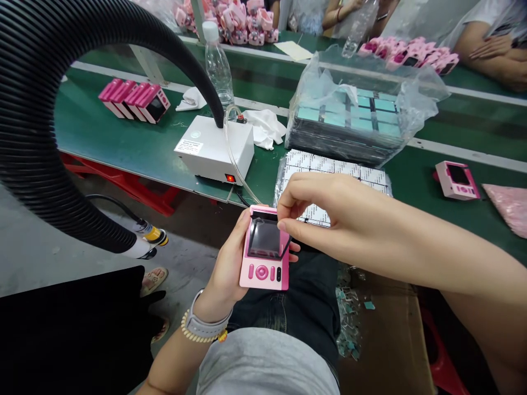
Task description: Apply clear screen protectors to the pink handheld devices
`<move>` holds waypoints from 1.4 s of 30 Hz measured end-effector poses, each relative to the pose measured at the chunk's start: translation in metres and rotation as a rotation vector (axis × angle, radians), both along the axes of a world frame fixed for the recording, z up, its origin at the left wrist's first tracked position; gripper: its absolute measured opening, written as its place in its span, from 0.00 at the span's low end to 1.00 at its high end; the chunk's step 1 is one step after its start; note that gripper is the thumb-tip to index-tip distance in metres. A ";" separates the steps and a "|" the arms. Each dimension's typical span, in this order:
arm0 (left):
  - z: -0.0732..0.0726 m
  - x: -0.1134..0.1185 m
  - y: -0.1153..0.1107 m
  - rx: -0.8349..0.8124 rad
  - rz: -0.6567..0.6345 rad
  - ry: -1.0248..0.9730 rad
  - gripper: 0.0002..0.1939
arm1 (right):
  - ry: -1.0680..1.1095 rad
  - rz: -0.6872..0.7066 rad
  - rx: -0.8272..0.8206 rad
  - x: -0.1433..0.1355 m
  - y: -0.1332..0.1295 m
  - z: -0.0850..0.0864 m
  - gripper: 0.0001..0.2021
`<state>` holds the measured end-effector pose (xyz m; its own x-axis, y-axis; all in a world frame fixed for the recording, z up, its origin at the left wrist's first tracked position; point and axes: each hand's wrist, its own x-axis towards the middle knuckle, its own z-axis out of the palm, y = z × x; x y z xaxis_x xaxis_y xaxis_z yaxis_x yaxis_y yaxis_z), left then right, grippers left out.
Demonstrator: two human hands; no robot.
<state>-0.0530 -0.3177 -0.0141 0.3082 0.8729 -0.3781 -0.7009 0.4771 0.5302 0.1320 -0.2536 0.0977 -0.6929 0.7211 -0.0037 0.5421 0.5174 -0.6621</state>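
Observation:
My left hand point(228, 260) is wrapped round a pink handheld device point(252, 278) with a dark screen and several buttons, held upright above my lap. Over the front of that device lies a glossy dark screen cover point(265, 237), its right edge tilted out past the case. My right hand point(315, 203) pinches the upper right corner of this cover between thumb and forefinger. Whether the cover's left side touches the case all along, I cannot tell.
A grey box point(218, 148) with a lit red switch stands on the green bench, near a black ribbed hose point(28, 120). Stacked white-labelled sheets point(317, 162) and bagged panels point(346, 131) sit ahead. Pink devices point(134, 101) stand left, another point(457, 180) right. People sit opposite.

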 end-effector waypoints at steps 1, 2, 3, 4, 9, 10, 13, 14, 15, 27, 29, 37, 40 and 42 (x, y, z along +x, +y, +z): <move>0.000 0.000 0.000 -0.002 0.005 0.002 0.23 | 0.002 -0.004 0.007 -0.001 -0.001 0.000 0.06; 0.000 0.000 0.000 -0.002 0.014 0.001 0.23 | 0.006 -0.006 0.014 -0.002 -0.002 -0.001 0.06; -0.001 0.000 0.000 0.000 0.025 0.000 0.22 | 0.009 -0.007 0.018 -0.003 -0.003 -0.001 0.07; -0.001 0.000 0.000 0.001 0.040 -0.003 0.20 | 0.014 -0.008 0.023 -0.004 -0.003 -0.002 0.07; 0.000 -0.001 0.001 -0.040 0.135 -0.010 0.14 | 0.045 -0.027 0.047 -0.010 -0.007 -0.006 0.05; 0.000 -0.001 0.001 -0.047 0.150 -0.013 0.13 | 0.050 -0.031 0.055 -0.011 -0.007 -0.006 0.05; 0.000 -0.002 0.001 -0.044 0.183 -0.021 0.13 | 0.049 -0.035 0.073 -0.013 -0.008 -0.007 0.05; -0.001 -0.002 0.001 -0.042 0.190 -0.021 0.12 | 0.046 -0.032 0.076 -0.014 -0.007 -0.007 0.05; -0.001 -0.003 0.001 -0.040 0.193 -0.019 0.12 | 0.042 -0.030 0.078 -0.014 -0.007 -0.008 0.05; -0.002 -0.002 -0.001 -0.020 0.087 0.030 0.24 | 0.149 -0.174 0.153 -0.019 -0.008 -0.039 0.06; 0.000 -0.001 -0.002 -0.020 0.125 0.039 0.21 | 0.176 -0.189 0.178 -0.020 -0.011 -0.046 0.06; 0.006 0.004 -0.003 -0.017 0.234 0.109 0.14 | 0.229 -0.194 0.165 -0.015 -0.017 -0.053 0.03; 0.007 0.005 -0.003 -0.003 0.259 0.151 0.15 | 0.232 -0.192 0.136 -0.012 -0.018 -0.053 0.06; 0.007 0.006 -0.003 0.020 0.254 0.180 0.16 | 0.243 -0.188 0.121 -0.011 -0.019 -0.054 0.09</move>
